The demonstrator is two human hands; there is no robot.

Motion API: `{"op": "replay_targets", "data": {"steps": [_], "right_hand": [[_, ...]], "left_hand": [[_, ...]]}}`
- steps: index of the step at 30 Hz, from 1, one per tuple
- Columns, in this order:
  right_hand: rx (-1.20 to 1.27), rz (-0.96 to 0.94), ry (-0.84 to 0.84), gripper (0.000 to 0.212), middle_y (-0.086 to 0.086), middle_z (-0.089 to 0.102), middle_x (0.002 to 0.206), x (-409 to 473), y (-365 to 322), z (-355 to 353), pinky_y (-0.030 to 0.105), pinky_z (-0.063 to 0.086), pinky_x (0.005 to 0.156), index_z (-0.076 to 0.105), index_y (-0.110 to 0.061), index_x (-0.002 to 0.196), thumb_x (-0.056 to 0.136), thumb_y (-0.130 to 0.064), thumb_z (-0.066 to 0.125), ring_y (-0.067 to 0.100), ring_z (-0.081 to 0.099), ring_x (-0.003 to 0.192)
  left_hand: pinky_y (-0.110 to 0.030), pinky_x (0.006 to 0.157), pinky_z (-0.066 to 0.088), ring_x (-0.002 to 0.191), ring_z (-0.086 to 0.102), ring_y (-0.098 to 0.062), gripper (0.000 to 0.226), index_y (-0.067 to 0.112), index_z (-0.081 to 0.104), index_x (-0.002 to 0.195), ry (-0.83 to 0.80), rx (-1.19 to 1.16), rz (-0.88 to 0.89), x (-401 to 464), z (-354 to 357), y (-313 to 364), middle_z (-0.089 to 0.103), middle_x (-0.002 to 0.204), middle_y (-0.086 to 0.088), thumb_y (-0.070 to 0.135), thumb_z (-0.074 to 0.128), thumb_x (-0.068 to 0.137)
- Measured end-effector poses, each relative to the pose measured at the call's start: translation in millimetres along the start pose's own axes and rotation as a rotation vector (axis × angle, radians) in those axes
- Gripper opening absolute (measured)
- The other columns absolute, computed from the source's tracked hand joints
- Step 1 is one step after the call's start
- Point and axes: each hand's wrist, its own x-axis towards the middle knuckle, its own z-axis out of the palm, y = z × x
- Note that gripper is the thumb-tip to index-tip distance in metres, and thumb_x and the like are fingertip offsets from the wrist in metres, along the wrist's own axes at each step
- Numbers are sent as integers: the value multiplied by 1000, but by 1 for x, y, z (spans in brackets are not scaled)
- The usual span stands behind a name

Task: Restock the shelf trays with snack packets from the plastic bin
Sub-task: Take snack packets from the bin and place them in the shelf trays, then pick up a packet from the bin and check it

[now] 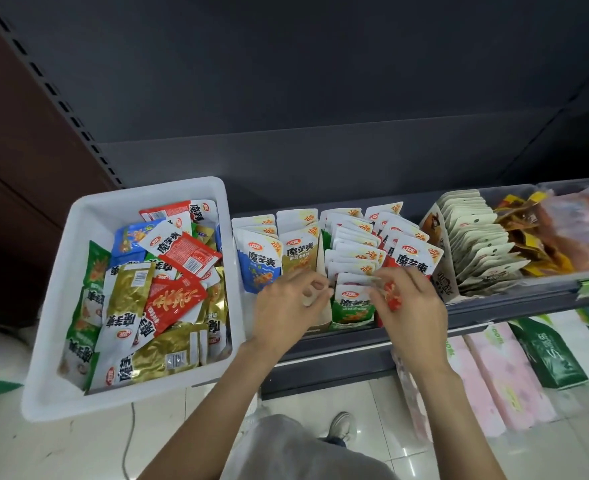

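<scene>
Dark shelf [320,161] fills twelve o'clock, with your white plastic bin [48,306] parked at nine o'clock, still loaded with a loose jumble of snack packets [154,292] in gold, green, red and blue. Shelf trays [315,325] run from centre toward three o'clock: blue row, gold row, green row [353,308], red row, then cream packets and orange ones further right. Tissue packs [487,372] sit on the floor at four o'clock. Your left hand [286,306] has curled fingers pinching the left edge of the front green packet; your right hand [409,303] curls at that packet's right edge with something red under the fingers, looks like a red packet, but whether it is actually gripped I cannot tell. Job looks roughly part done. For this step: square the front green packet upright, label facing you, push the row back so it stands tight, keep red stock out of the green lane, then go back to nine o'clock for more.
</scene>
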Motion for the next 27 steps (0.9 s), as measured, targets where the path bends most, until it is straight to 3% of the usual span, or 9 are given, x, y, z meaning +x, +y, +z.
{"op": "replay_targets", "data": {"steps": [4, 7, 12, 14, 17, 19, 22, 24, 27], "right_hand": [[327, -59, 35, 15, -5, 60, 88, 10, -47, -9, 15, 44, 67, 65, -13, 98, 90, -25, 59, 0, 53, 77], [467, -187, -235, 17, -7, 62, 90, 14, -96, 16, 14, 48, 66, 63, -15, 104, 92, -25, 56, -2, 55, 78], [241, -500, -668, 27, -1, 60, 121, 16, -169, 90, 32, 52, 86, 57, -18, 121, 95, -24, 53, 14, 56, 109], [138, -608, -756, 32, 1, 56, 128, 19, -191, 121, 32, 47, 92, 54, -16, 127, 96, -23, 51, 17, 52, 117], [0, -690, -871, 49, 7, 47, 140, 25, -217, 165, 38, 38, 107, 43, -12, 139, 94, -23, 56, 23, 43, 129], [-129, -715, -977, 70, 11, 34, 149, 31, -227, 185, 38, 27, 114, 27, -10, 147, 90, -31, 62, 26, 32, 137], [-281, -700, -1028, 85, 14, 42, 139, 38, -236, 193, 41, 34, 108, 25, -11, 146, 81, -41, 70, 29, 38, 129], [-294, -694, -962, 68, 11, 54, 123, 39, -238, 185, 38, 42, 98, 40, -10, 136, 82, -38, 70, 27, 48, 117], [-205, -630, -798, 15, 5, 61, 102, 42, -232, 168, 29, 46, 76, 62, -10, 107, 93, -9, 56, 21, 60, 92]], "left_hand": [[-16, 67, 49, 75, 60, -2, 24, 12, 70, 94, 417, -149, 0, -21, -53, -14, 67, 86, 10, 29, 53, 91], [-20, 64, 46, 75, 58, -5, 27, 10, 69, 91, 552, 1, -59, -47, -93, -50, 63, 84, 10, 29, 50, 92], [-37, 82, 52, 96, 62, -19, 26, 19, 68, 104, 168, 367, -318, -80, -137, -133, 69, 103, 3, 34, 66, 83], [-44, 98, 45, 112, 56, -26, 42, 22, 61, 118, -36, 464, -448, -84, -144, -152, 64, 118, -1, 37, 70, 80], [-39, 111, 29, 133, 35, -25, 63, 29, 41, 137, -295, 518, -604, -82, -148, -164, 44, 140, 1, 47, 64, 81], [-38, 109, 32, 136, 30, -25, 66, 29, 37, 139, -337, 505, -633, -81, -149, -168, 37, 144, 2, 47, 64, 81], [-38, 107, 34, 135, 31, -24, 64, 28, 40, 137, -323, 499, -634, -81, -150, -171, 37, 143, 3, 47, 64, 81], [-38, 106, 36, 134, 33, -23, 64, 28, 39, 137, -293, 453, -656, -83, -152, -172, 38, 142, 3, 47, 64, 82], [-37, 100, 42, 127, 43, -24, 53, 29, 44, 132, -151, 279, -701, -86, -153, -170, 46, 136, 0, 48, 59, 85]]}}
